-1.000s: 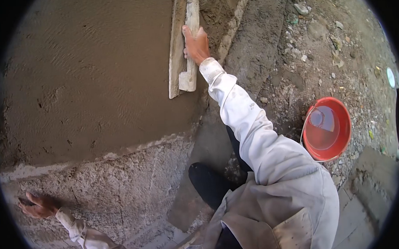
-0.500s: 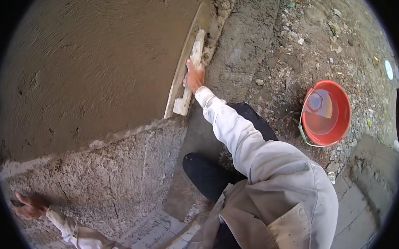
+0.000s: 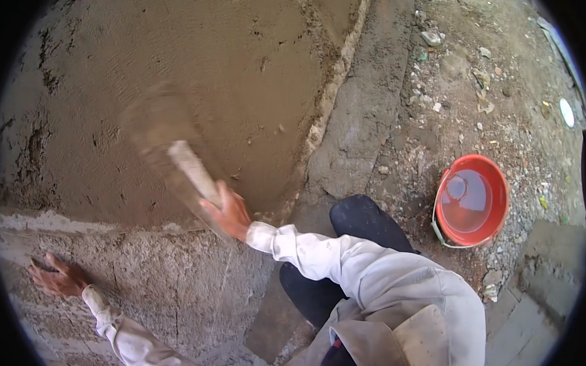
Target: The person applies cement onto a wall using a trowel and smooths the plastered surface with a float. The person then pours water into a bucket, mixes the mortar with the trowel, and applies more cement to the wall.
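Observation:
My right hand (image 3: 229, 212) is wrapped around the lower end of the pale handle of a long plastering float (image 3: 193, 168). The float's blade is blurred and lies against the wet brown plaster (image 3: 257, 94), slanting up to the left. Down at the left, my left hand (image 3: 57, 278) is against the rough grey lower band (image 3: 173, 271) of the wall, its fingers apart and nothing in it. A ragged pale edge divides the smooth plaster from this rough band.
On the right, a red bucket (image 3: 499, 198) with cloudy water and a wire handle stands on gravelly ground (image 3: 452, 126). A grey mortar strip (image 3: 361, 109) runs along the plaster's right edge. My dark shoes (image 3: 365, 222) are below it. Grey slabs (image 3: 517, 330) lie at the lower right.
My right hand has swept the float leftward from the plaster's right edge and tilted it the other way. My left hand appears slightly higher, and the view has shifted.

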A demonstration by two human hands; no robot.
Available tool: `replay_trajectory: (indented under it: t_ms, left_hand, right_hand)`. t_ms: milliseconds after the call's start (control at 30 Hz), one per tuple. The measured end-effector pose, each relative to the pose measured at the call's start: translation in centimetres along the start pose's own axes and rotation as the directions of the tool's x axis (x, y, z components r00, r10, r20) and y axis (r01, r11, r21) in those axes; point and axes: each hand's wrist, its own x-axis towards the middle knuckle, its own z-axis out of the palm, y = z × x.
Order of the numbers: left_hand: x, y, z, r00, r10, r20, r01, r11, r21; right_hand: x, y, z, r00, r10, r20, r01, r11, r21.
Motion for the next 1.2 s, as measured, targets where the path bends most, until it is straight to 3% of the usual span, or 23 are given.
replay_trajectory:
  t_ms: [100,233,300,367,433,500,633,700,833,967,1067,1200]
  left_hand:
    - [0.1,1.4,-0.6,1.0,-0.006,0.001,0.006,1.0,-0.013]
    - [0.3,0.9,-0.3,1.0,0.013,0.01,-0.013,1.0,0.005]
    - [0.1,0.7,-0.3,1.0,0.019,0.015,-0.019,1.0,0.003]
    - [0.1,1.3,-0.4,1.0,0.009,0.019,-0.009,1.0,-0.001]
    - [0.1,1.0,-0.3,1.0,0.012,0.004,-0.012,1.0,-0.003]
    - [0.1,2.0,-0.4,1.0,0.007,0.007,-0.007,1.0,-0.016]
    - [0.2,0.6,0.6,0.997,0.044,-0.063,-0.047,0.998,-0.043]
    - [0.2,0.5,0.7,0.997,0.054,-0.061,-0.056,0.998,-0.041]
    - [0.3,-0.8,0.9,0.998,0.064,-0.029,-0.064,0.998,-0.001]
    - [0.2,-2.3,1.6,0.997,0.065,-0.042,-0.064,0.998,0.027]
    - [0.2,-1.4,0.9,0.998,0.056,-0.025,-0.056,0.998,0.017]
    - [0.3,1.8,-0.1,0.999,0.03,-0.023,-0.029,0.999,0.02]
  right_hand:
    - [7.7,-6.5,0.0,0.946,-0.307,0.108,0.321,0.934,-0.157]
    - [19.8,-15.9,-2.6,0.826,-0.534,0.183,0.564,0.769,-0.302]
    - [24.9,-19.1,-4.3,0.832,-0.525,0.177,0.553,0.761,-0.34]
    - [29.4,-20.8,-6.8,0.866,-0.481,0.134,0.493,0.78,-0.386]
    - [34.2,-19.8,-9.0,0.864,-0.502,-0.042,0.444,0.799,-0.406]
    - [36.1,-18.2,-13.2,0.923,-0.362,-0.126,0.303,0.891,-0.338]
    - [36.5,-9.4,-18.8,0.922,-0.274,-0.274,0.206,0.945,-0.253]
    - [37.9,-1.5,-20.6,0.847,-0.414,-0.335,0.223,0.847,-0.482]
    - [33.2,4.6,-23.5,0.932,0.049,-0.36,-0.088,0.992,-0.091]
    - [29.8,8.9,-24.7,0.866,0.337,-0.369,-0.3,0.941,0.154]
    - [28.6,10.2,-24.6,0.847,0.389,-0.361,-0.366,0.921,0.135]
    - [26.5,7.3,-22.1,0.886,0.332,-0.322,-0.3,0.943,0.146]
